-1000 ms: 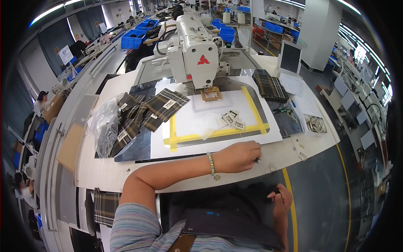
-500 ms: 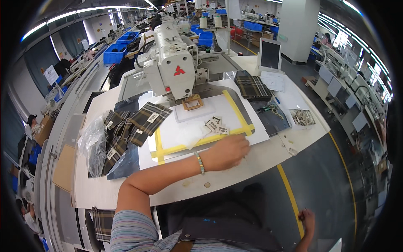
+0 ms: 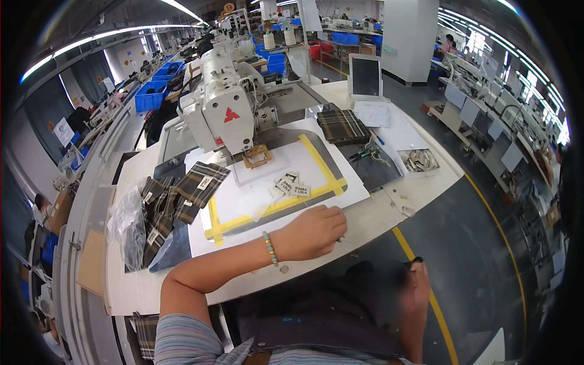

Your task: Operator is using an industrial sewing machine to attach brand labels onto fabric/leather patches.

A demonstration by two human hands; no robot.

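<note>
My left hand (image 3: 313,231) rests at the table's front edge, fingers curled; a small dark thing shows beneath them, too hidden to name. Below the table edge at the right, my right hand (image 3: 415,286) is blurred, fingers closed on a small black object (image 3: 416,260). Just beyond my left hand lies a yellow-taped template sheet (image 3: 218,232) with several printed cream labels (image 3: 298,190). A white sewing machine (image 3: 222,100) stands over a small wooden-coloured frame (image 3: 257,157). Plaid fabric pieces (image 3: 201,188), some with labels, lie left beside crumpled plastic (image 3: 125,222).
Folded plaid fabric (image 3: 342,126), green-handled snips (image 3: 363,154), a label box (image 3: 419,162) and a tablet (image 3: 365,77) sit at right. Blue bins (image 3: 149,97) stand behind. Co-workers (image 3: 41,210) sit at benches along the left. A pillar (image 3: 409,39) rises beyond an aisle.
The head view has swung, so the bench appears further left and more distant surroundings show. My right hand moved outward, then back in and up. My left hand stays at the front edge.
</note>
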